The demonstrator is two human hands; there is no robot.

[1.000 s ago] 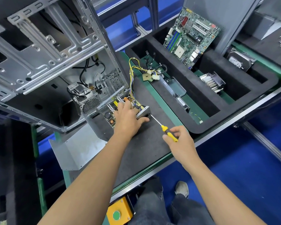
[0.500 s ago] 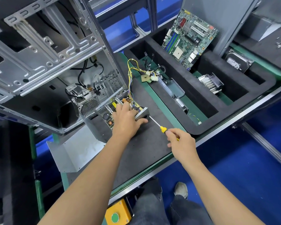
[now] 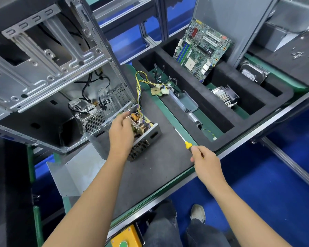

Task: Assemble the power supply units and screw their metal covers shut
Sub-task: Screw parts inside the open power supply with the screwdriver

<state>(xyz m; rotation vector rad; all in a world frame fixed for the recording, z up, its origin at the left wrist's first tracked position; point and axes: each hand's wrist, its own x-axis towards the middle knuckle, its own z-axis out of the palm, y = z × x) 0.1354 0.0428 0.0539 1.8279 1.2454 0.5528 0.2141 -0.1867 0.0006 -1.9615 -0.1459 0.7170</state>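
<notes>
The power supply unit [image 3: 132, 132] is sitting open on the dark mat of the bench [image 3: 150, 175], just in front of the tilted computer case [image 3: 48, 68], and its circuit board and yellow wires are still showing. The left hand [image 3: 120, 134] is reaching over the open top, with the fingers curled down into the box (what they are touching inside is hidden, so it is not possible to tell if this grip is grasping something). The right hand [image 3: 206, 162] is clenching the yellow handle of the screwdriver [image 3: 183, 139], and the tip is pointing toward the unit but is hanging apart from it, not on any screw.

The metal cover [image 3: 75, 173] is lying flat beside the unit, near the left forearm, so the step in hand seems to be the seating of the inner parts, before closing. The next move probably calls for lifting this cover onto the box, aligning the holes, and only then bringing the screwdriver to a screw.
</notes>
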